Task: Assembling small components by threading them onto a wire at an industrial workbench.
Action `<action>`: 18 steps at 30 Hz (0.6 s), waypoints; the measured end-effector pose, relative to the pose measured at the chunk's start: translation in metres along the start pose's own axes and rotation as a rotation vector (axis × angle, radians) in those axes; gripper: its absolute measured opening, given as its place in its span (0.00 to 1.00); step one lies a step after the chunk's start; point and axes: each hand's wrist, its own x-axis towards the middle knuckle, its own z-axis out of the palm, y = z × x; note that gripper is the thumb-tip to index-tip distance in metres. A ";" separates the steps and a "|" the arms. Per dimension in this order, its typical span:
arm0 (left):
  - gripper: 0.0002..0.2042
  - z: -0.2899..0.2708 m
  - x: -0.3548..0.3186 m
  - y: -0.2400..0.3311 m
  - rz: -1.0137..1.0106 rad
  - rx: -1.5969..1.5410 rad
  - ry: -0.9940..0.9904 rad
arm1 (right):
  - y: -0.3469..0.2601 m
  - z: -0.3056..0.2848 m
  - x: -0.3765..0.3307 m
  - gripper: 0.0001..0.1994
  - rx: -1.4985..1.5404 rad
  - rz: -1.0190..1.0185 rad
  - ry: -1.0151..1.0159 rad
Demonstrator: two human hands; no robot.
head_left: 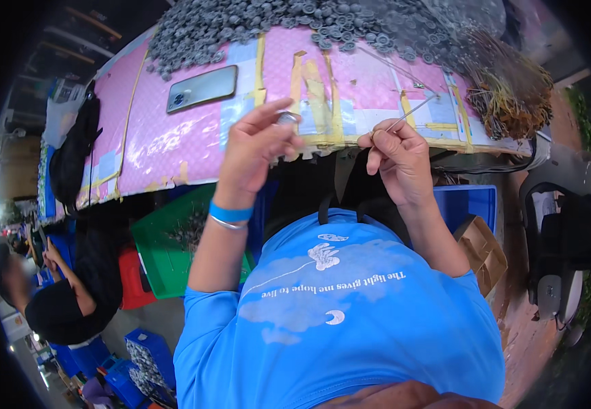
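Note:
My left hand (258,143), with a blue band and a silver bangle at its wrist, is raised over the near edge of the table. Its fingers are curled around a small grey round part (287,118). To the right, my right hand (402,160) pinches the near end of a thin wire-like rod (414,109), which slants up and away over the table. A large heap of grey round parts (196,37) covers the far side. At the right end lies a bundle of thin wires (513,102) with brownish-yellow ends.
A phone (202,89) lies on the pink padded tabletop (173,146). A black bag (77,146) hangs at the left end. Below are a green bin (156,232), a red bin (133,276) and a brown cardboard box (480,252). Another person (60,307) sits at left.

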 end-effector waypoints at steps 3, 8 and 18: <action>0.20 0.014 -0.017 -0.015 -0.027 0.006 -0.073 | -0.001 0.018 -0.004 0.06 0.010 0.018 -0.190; 0.21 0.028 -0.033 -0.010 0.088 -0.055 -0.157 | 0.010 0.031 -0.011 0.07 -0.083 0.086 -0.271; 0.19 0.029 -0.046 0.002 0.111 -0.043 -0.061 | 0.021 0.023 -0.014 0.06 -0.172 0.217 -0.179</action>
